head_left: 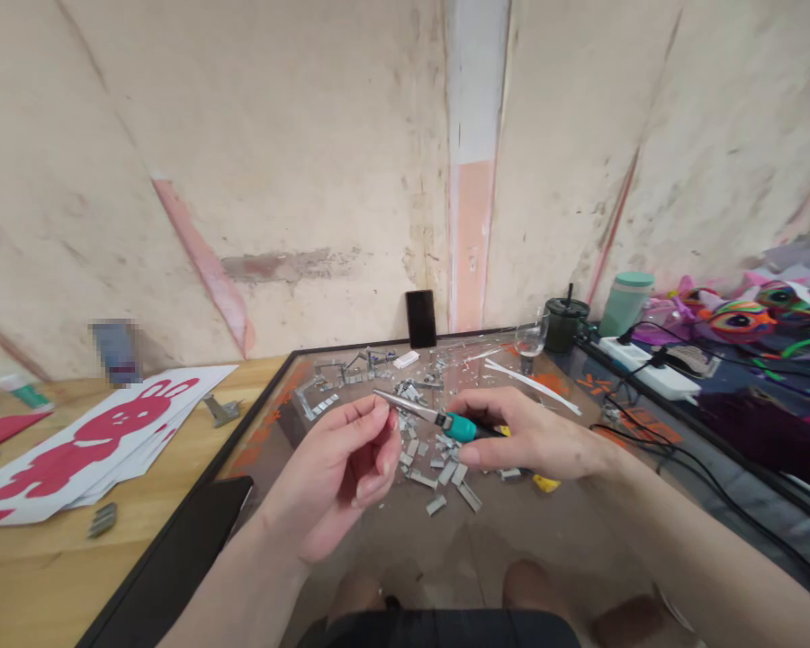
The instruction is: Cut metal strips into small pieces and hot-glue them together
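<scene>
My right hand (530,439) is closed around the teal and black handles of a pair of needle-nose pliers (460,427), whose long jaws point left. Thumb and forefinger of my left hand (351,454) are pinched together right at the jaw tips; whatever lies between them is too small to make out. Below and behind the pliers, many small grey metal pieces (449,472) are scattered over the glass tabletop (418,540). Linked grey pieces (355,369) stand further back on the glass.
A dark phone (420,319) leans on the wall. At right are a clear glass (530,337), a dark mug (567,324), a green-lidded bottle (626,304), a power strip (652,369) and cables. At left, papers with a red rabbit (108,432) lie on a wooden table (47,576).
</scene>
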A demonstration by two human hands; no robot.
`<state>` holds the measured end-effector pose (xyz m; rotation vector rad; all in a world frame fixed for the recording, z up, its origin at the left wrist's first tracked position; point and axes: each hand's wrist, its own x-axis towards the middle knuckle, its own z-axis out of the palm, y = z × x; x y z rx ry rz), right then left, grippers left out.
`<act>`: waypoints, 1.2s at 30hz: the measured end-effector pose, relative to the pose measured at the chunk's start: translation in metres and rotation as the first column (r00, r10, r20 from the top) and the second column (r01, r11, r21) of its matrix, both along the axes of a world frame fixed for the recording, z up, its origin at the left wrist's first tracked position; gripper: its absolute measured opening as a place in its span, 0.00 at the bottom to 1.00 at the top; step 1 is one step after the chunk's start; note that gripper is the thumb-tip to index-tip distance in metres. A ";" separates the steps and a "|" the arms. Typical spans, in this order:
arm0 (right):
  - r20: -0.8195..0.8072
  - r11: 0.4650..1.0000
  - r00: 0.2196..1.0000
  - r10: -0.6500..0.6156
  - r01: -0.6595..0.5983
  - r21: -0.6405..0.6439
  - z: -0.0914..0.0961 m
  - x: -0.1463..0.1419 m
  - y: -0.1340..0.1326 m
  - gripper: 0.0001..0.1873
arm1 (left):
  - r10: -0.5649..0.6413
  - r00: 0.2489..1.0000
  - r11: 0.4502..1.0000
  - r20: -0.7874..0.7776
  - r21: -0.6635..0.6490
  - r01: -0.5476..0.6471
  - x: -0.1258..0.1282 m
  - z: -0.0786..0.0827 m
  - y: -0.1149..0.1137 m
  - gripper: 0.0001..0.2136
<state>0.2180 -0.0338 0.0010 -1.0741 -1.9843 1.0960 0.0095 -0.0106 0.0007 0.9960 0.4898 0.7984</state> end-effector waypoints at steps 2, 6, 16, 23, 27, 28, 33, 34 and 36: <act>-0.004 1.000 1.000 0.002 -0.002 -0.001 0.000 0.000 -0.001 0.13 | -0.044 0.999 0.999 0.006 -0.011 0.044 0.000 0.000 0.000 0.11; 0.000 1.000 1.000 0.001 -0.001 -0.002 0.001 0.000 -0.001 0.13 | -0.176 0.981 0.983 0.080 -0.036 0.179 -0.003 0.000 0.001 0.13; 0.087 0.997 0.996 0.001 -0.008 0.073 0.005 0.001 -0.004 0.14 | -0.221 0.961 0.972 0.165 -0.046 0.232 -0.004 -0.002 0.000 0.11; 0.209 0.987 0.976 -0.066 0.033 0.160 0.006 0.003 -0.007 0.15 | -0.086 0.996 0.992 0.003 0.093 0.085 0.000 -0.002 -0.004 0.11; 0.255 0.977 0.960 -0.112 0.061 0.203 0.004 -0.003 -0.009 0.16 | 0.277 0.949 0.907 -0.153 0.367 -0.206 0.005 -0.007 -0.006 0.12; 0.272 0.972 0.952 -0.139 0.078 0.222 0.004 -0.005 -0.010 0.16 | 0.349 0.922 0.868 -0.166 0.429 -0.251 0.006 -0.009 -0.006 0.11; 0.338 0.937 0.896 -0.289 0.192 0.293 -0.001 -0.013 -0.008 0.16 | 0.429 0.882 0.837 -0.194 0.452 -0.308 0.006 -0.013 0.001 0.11; 0.331 0.938 0.899 -0.287 0.194 0.288 -0.002 -0.012 -0.007 0.16 | 0.367 0.909 0.883 -0.199 0.381 -0.273 0.005 -0.013 0.003 0.11; 0.287 0.950 0.926 -0.246 0.172 0.261 -0.004 -0.010 -0.003 0.15 | 0.166 0.971 0.971 -0.174 0.203 -0.130 0.002 -0.010 0.007 0.12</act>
